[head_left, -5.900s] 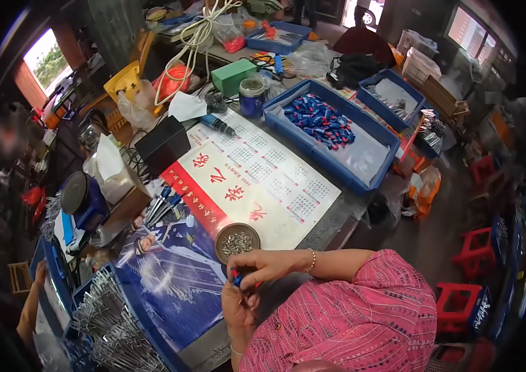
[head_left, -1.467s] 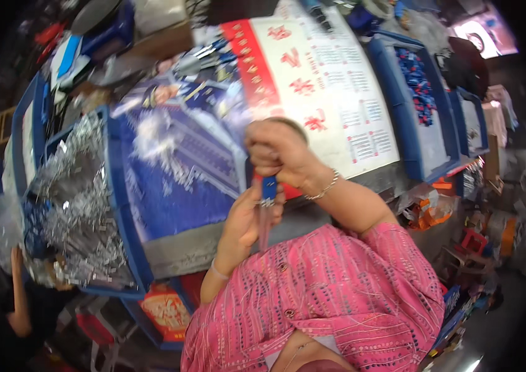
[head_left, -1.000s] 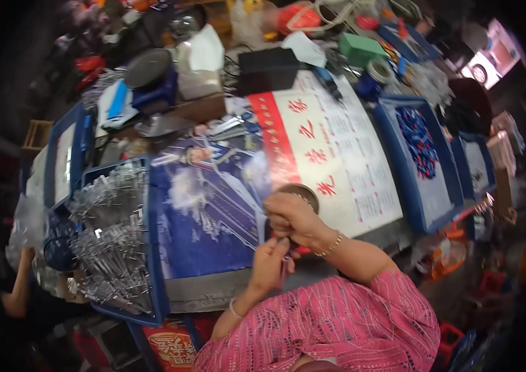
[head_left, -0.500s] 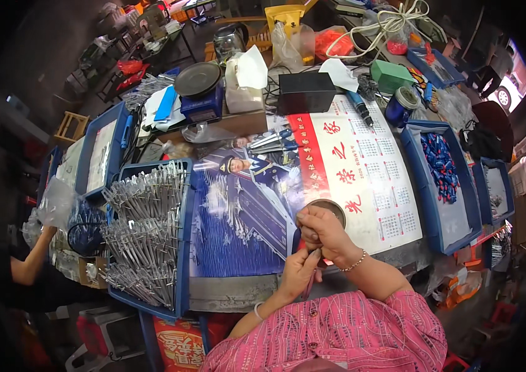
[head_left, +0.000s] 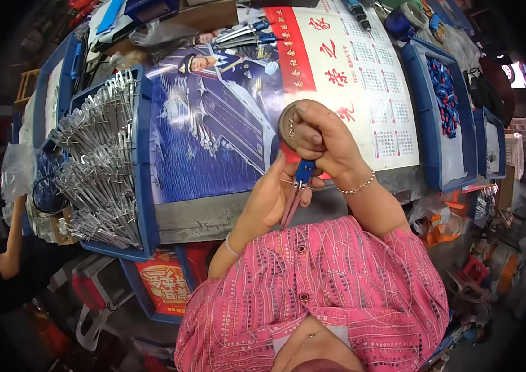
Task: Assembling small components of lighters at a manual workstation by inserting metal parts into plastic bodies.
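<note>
The person holds a thin metal piece [head_left: 290, 208] with a blue cap [head_left: 304, 170] in front of the chest, just at the near edge of the table [head_left: 213, 214]. The left hand [head_left: 269, 198] lies under and to the left of the piece, with its fingers curled around the lower, near part, so this hand is clamped on it. The right hand [head_left: 322, 142] comes from the right and from above; its fingers are together, pinched on the blue cap at the far end.

The long axis of the piece runs from far to near, a little tilted: the blue cap points away from the person toward the table, and the reddish metal end points down toward the pink shirt [head_left: 331, 297]. So the cap lies just below the right fingertips, and the right hand is the one nearer to it, while the left hand is nearer to the metal shaft.

A small round tin [head_left: 291, 121] stands just behind the right hand, partly hidden by it, on a large calendar sheet [head_left: 362, 68]. On the left, a blue tray [head_left: 142, 155] carries many similar metal pieces in rows. On the right, another blue tray [head_left: 436, 149] holds loose blue caps at its far end.
</note>
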`<state>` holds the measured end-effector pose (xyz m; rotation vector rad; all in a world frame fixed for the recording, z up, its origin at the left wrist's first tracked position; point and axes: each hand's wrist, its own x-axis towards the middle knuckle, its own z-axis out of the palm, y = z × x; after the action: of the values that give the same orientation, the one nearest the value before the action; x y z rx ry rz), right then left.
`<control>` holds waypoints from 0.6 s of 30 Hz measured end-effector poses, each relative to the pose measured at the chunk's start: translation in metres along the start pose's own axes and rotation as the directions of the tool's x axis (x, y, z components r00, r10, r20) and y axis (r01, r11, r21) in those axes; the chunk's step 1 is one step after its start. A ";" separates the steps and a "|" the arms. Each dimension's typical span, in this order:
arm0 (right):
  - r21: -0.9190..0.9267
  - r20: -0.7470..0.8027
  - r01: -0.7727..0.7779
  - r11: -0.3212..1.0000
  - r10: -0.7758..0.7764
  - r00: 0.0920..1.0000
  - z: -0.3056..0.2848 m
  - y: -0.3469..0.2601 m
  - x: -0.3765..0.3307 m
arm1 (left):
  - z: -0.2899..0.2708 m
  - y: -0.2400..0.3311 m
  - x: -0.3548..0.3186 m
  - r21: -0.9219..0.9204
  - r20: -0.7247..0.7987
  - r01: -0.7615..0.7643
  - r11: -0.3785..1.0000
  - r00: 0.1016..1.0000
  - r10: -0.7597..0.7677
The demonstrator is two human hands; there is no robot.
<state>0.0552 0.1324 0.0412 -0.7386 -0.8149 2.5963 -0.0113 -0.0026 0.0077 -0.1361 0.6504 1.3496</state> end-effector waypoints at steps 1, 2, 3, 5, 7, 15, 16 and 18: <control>0.005 -0.009 -0.004 1.000 0.004 1.000 -0.003 0.000 0.000 | -0.003 0.001 0.000 -0.060 0.044 0.073 0.995 0.997 -0.071; 0.017 0.028 -0.019 1.000 0.019 0.999 -0.004 0.000 -0.001 | -0.006 0.001 0.001 -0.117 0.092 0.148 0.982 0.986 -0.137; 0.027 0.072 -0.039 0.999 0.037 0.997 -0.004 0.001 -0.001 | -0.013 -0.001 0.002 -0.123 0.087 0.147 0.981 0.987 -0.137; 0.028 0.071 -0.058 0.998 0.056 0.996 -0.001 0.004 -0.001 | -0.031 -0.007 0.006 -0.211 0.274 0.245 0.946 0.944 -0.183; 0.027 0.062 -0.070 0.997 0.068 0.996 0.000 0.005 -0.001 | -0.040 -0.012 0.011 -0.223 0.308 0.275 0.935 0.930 -0.200; -0.096 0.007 -0.166 0.981 0.167 0.986 0.000 -0.003 0.012 | -0.031 -0.012 0.020 -0.266 0.327 0.230 0.936 0.935 -0.137; -0.102 -0.001 -0.158 0.982 0.159 0.987 0.000 -0.003 0.013 | -0.029 -0.012 0.021 -0.209 0.222 0.158 0.965 0.969 -0.110; -0.101 -0.040 -0.145 0.984 0.142 0.989 0.001 -0.005 0.010 | -0.022 -0.008 0.020 -0.134 0.158 0.113 0.985 0.983 -0.092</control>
<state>0.0469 0.1406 0.0410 -0.8988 -0.9247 2.6764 -0.0101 0.0026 -0.0222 -0.1781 0.4143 1.2923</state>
